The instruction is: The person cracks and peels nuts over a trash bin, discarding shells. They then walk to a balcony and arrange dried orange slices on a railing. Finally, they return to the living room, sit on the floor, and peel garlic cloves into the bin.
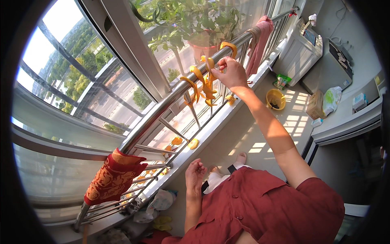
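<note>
My right hand (233, 74) is at the steel rail (170, 100), its thumb and fingertips on an orange strip (210, 65), which looks like pumpkin or fruit peel. More curled orange strips (199, 76) hang over the rail to the left of that hand, their lower ends dangling among the balusters. Another orange strip (229, 47) loops over the rail just beyond my fingers. Low in front of my body, my left hand (195, 174) is loosely curled, and I see nothing in it. Orange slices (193, 143) lie on the white sill (210, 134) below the rail.
A red patterned cloth (114, 178) and a pink towel (259, 42) drape over the rail. Behind the glass stands a potted plant (202, 45). A yellow basin (275, 99), a cardboard box (316, 104) and a white washing machine (300, 52) stand on the floor; plastic bags (160, 201) lie near the sill.
</note>
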Tool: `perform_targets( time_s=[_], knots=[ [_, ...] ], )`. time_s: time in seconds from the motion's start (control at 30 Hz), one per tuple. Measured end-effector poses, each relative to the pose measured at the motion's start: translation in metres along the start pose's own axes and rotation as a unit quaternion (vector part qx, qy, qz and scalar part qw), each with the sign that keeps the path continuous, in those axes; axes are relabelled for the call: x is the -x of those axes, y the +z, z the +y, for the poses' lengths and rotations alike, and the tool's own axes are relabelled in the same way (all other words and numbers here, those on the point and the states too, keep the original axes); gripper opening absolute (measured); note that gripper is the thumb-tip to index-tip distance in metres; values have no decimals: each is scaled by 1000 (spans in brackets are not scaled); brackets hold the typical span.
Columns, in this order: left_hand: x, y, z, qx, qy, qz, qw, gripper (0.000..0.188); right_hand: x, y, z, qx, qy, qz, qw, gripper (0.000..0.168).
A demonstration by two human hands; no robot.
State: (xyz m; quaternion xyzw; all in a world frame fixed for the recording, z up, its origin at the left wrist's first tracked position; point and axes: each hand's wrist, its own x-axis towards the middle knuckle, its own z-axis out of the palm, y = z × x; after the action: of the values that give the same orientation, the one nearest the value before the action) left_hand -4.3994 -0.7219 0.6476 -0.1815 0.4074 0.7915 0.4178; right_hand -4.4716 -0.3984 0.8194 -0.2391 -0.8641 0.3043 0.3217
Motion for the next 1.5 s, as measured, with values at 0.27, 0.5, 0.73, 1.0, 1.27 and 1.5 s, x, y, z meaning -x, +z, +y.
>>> perform_targets(
  time_s=[0.27, 0.5, 0.73, 1.0, 1.27, 1.5],
  knots=[
    [-7, 54, 8, -65, 12, -79, 995, 18, -3, 12, 18, 112, -137, 65, 982, 11],
    [-15, 120, 28, -101, 33, -167, 980, 17, -53, -19, 3, 63, -113, 10, 992, 21],
    [-29, 200, 72, -196, 185, -223, 937, 16, -91, -32, 29, -50, -48, -131, 989, 29],
    [-118, 308, 168, -615, 561, 40, 553, 28, -108, -23, 38, -104, -88, -158, 978, 19],
    [-168, 342, 197, -777, 363, 6, 515, 28, -116, -18, 30, -69, -110, -162, 978, 17],
    [-149, 348, 180, -750, 489, 103, 433, 24, -108, -30, 47, -59, -88, -165, 981, 16]
  ],
)
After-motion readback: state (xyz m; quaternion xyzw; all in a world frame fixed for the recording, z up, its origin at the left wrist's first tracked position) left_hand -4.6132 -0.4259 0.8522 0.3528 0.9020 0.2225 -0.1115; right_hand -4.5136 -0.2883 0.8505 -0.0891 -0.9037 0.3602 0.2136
